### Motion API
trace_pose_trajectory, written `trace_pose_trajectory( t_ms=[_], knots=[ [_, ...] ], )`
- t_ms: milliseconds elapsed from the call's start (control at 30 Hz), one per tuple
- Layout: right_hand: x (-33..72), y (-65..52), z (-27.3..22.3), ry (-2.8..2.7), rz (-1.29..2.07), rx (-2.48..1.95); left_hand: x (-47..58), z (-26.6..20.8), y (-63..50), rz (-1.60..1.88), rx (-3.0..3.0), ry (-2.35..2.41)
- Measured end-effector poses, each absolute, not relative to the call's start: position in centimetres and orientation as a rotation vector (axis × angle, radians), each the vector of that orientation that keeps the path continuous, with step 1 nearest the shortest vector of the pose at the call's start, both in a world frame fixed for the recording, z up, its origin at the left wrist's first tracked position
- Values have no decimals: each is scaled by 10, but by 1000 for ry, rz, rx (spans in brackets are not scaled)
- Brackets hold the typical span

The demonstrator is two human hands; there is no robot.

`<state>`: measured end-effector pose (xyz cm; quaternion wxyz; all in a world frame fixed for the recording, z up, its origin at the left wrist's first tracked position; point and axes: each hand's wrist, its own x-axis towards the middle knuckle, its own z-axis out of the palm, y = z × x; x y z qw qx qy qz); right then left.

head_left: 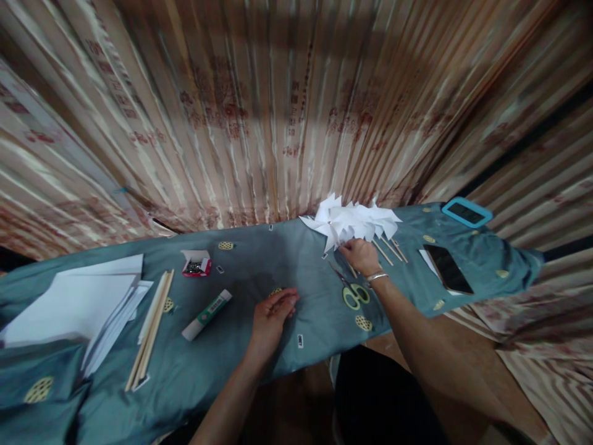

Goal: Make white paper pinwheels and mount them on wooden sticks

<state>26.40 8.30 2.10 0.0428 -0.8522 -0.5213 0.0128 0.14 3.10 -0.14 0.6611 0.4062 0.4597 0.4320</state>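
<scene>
Several white paper pinwheels (354, 219) on thin wooden sticks (383, 252) lie overlapping at the back of the cloth-covered table. My right hand (362, 255) is closed at the lower edge of the leftmost pinwheel (330, 224), its fingers pinched around the stick, whose end shows below the hand. Between the wrist and the table's front lie scissors with green handles (354, 295), blades towards the pinwheels. Palm down over the middle of the cloth, my left hand (277, 309) is empty, its fingers loosely bent and slightly apart.
On the left are white paper sheets (78, 296), wooden sticks (151, 330), an open red box of small metal pieces (196, 264) and a green-and-white glue box (207, 315). A phone (448, 269) and a blue-framed device (467, 212) lie right. Curtains (278, 123) hang behind.
</scene>
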Motion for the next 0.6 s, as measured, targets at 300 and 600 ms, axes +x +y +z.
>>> trace_pose_trajectory(
  t_ms=[300,600],
  knots=[
    [257,69,30,-1579,-78,-2585,-1,-2,29,977,936,1030],
    [180,30,19,-1713,55,-2123,-12,-3,21,1033,921,1038]
  ],
)
